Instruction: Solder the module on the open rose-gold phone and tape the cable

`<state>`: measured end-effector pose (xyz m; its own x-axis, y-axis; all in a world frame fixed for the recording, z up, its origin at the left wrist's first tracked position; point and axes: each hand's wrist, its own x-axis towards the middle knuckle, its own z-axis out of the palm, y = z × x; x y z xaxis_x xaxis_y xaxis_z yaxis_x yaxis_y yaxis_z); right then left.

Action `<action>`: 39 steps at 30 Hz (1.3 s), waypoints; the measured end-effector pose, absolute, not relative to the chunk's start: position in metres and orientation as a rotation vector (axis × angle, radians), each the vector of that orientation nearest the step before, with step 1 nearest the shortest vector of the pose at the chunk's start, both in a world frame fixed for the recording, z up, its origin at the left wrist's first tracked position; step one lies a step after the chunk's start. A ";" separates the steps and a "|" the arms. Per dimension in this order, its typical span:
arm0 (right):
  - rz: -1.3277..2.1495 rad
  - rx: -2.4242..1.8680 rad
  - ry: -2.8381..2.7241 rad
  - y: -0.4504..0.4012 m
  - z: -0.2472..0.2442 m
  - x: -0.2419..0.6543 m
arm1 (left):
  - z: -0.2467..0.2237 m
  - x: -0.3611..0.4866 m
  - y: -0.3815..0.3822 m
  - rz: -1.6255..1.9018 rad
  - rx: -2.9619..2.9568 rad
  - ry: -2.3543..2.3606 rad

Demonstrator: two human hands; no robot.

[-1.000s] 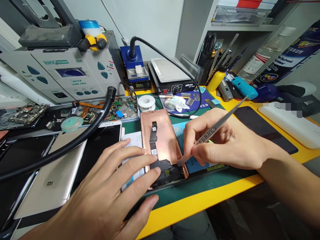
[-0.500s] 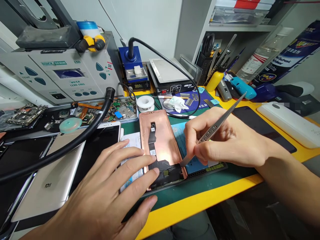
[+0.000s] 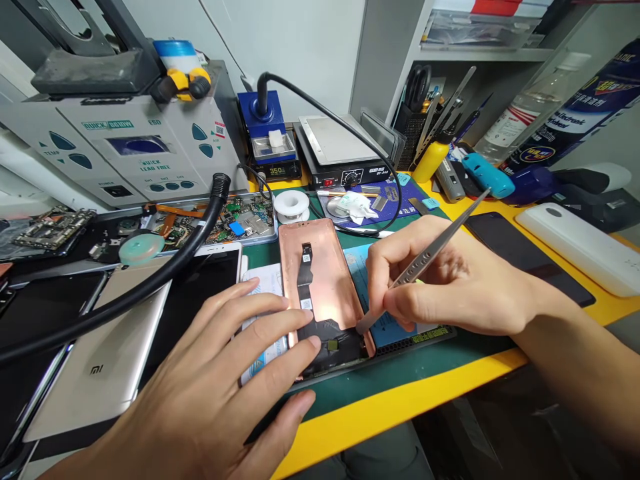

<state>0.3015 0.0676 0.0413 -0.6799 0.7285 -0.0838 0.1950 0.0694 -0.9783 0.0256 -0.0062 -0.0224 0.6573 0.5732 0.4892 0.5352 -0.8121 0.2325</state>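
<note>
At lower left, the left hand [image 3: 220,373] lies with spread fingers, grasping nothing, fingertips on the copper-pink rectangular phone shell [image 3: 335,267] at frame centre. Centre right, the right hand [image 3: 445,287] pinches grey metal tweezers [image 3: 424,259] in its fingers, tips at the shell's right edge. Beyond sits a round white spool [image 3: 293,205].

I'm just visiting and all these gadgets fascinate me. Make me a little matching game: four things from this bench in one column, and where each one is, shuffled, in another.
Things
1. Metal tweezers
2. Copper-coloured panel
3. Gold cover with a logo
4. White spool

Places
A. Beside the tray of circuit boards
B. Held in the right hand
C. Crossed in view by a black hose
D. Touched by the left hand's fingers

Right pairs: 1-B, 2-D, 3-C, 4-A
</note>
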 end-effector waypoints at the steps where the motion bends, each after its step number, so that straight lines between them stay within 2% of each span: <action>1: 1.642 -0.914 -1.925 0.068 0.040 0.303 | -0.022 0.026 -0.006 0.862 2.795 0.933; 9: 1.618 -1.010 -2.016 0.069 0.042 0.308 | -0.020 0.026 -0.007 0.855 2.796 0.942; 16: 1.740 -1.036 -1.899 0.071 0.041 0.301 | -0.020 0.025 -0.008 0.844 2.786 0.943; 30: 1.649 -1.147 -1.949 0.070 0.032 0.297 | -0.033 0.026 -0.018 0.840 2.768 1.010; 39: 1.596 -1.168 -1.994 0.068 0.031 0.296 | -0.020 0.027 -0.010 0.847 2.786 0.978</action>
<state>0.2960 0.0685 0.0308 -0.6089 0.7598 -0.2278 0.3886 0.0354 -0.9207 0.0268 -0.0098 -0.0197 0.6455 0.5963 0.4773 0.5577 -0.7949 0.2388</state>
